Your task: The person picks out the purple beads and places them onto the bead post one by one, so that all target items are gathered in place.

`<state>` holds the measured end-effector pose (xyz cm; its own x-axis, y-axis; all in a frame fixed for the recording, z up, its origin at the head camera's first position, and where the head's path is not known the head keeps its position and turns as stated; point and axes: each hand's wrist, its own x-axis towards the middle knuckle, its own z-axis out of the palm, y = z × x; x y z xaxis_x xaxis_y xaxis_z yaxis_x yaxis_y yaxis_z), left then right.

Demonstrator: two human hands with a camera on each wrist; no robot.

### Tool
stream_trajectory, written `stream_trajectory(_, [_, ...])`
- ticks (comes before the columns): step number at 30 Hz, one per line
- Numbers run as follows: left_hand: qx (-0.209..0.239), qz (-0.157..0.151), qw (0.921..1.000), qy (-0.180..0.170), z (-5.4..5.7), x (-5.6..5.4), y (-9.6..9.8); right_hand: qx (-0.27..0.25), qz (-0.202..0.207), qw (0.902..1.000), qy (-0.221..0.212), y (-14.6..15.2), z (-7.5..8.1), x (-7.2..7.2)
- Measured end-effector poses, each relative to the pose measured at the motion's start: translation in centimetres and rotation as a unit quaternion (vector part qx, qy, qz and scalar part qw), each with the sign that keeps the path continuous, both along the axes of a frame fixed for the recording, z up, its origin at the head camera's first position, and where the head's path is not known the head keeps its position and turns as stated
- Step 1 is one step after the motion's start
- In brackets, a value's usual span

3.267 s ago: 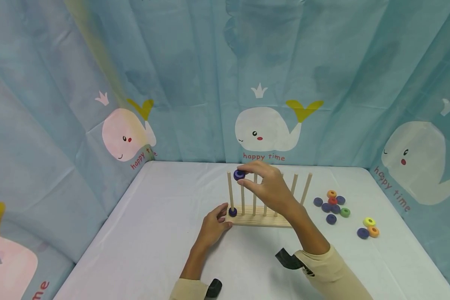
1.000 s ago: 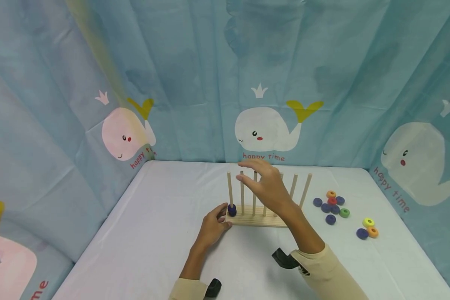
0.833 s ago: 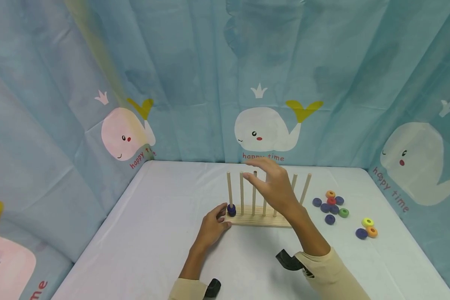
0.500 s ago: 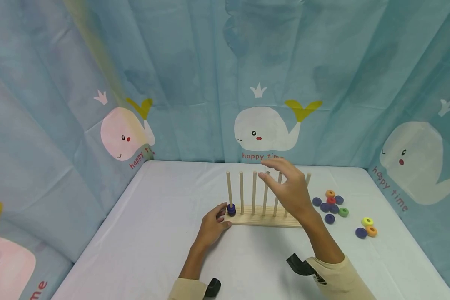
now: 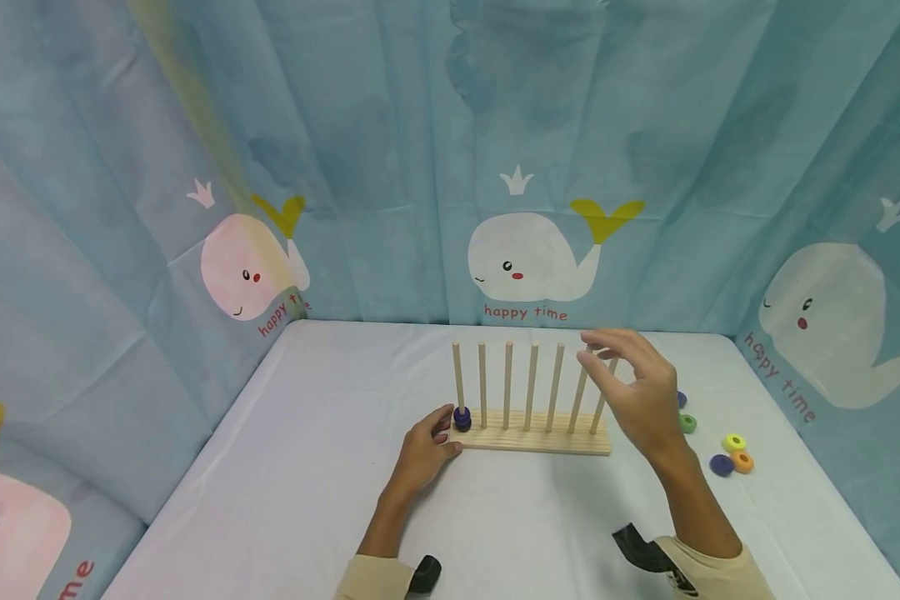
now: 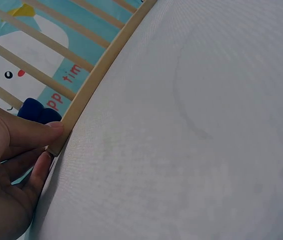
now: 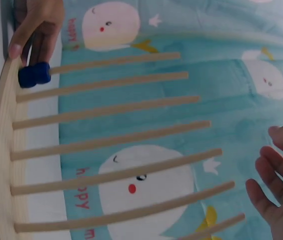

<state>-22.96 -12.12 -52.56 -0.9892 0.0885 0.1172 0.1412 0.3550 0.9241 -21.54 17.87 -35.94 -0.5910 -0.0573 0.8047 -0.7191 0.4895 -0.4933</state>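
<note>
A wooden peg rack (image 5: pixel 532 443) with several upright pegs stands on the white table. Two dark blue beads (image 5: pixel 462 419) are stacked at the foot of its leftmost peg; the right wrist view shows the same blue pair (image 7: pixel 34 75). My left hand (image 5: pixel 424 454) grips the left end of the base, thumb at the front edge and fingers behind. In the left wrist view the thumb and fingers of this left hand (image 6: pixel 6 155) pinch that corner. My right hand (image 5: pixel 642 400) is raised by the rightmost pegs, thumb and fingers apart, holding nothing.
Right of the rack lie a green bead (image 5: pixel 687 423), a yellow bead (image 5: pixel 734 442), an orange bead (image 5: pixel 742 462) and a dark blue bead (image 5: pixel 722 465). The right hand hides other beads behind it. A blue whale-print curtain (image 5: pixel 390 167) rises behind the table.
The blue bead that my right hand pinched has come down the leftmost peg onto the other one. Released of it, my right hand has moved right along the rack. My left hand stays put.
</note>
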Motion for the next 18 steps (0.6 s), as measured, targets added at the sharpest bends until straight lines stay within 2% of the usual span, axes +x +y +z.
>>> stream_trajectory(3, [0.002,0.001,1.0000,-0.003,0.0,0.0,0.0,0.003,-0.022,0.9997,-0.003,1.1,-0.5,0.3])
stream_trajectory(11, [-0.001,-0.001,1.0000,-0.006,0.1,0.1,0.0,0.006,-0.076,0.9961,-0.043,3.9,-2.0,1.3])
stream_trajectory(18, [-0.008,0.002,0.9999,-0.010,0.1,0.1,0.0,-0.001,-0.105,0.9898,-0.097,6.3,-3.6,1.9])
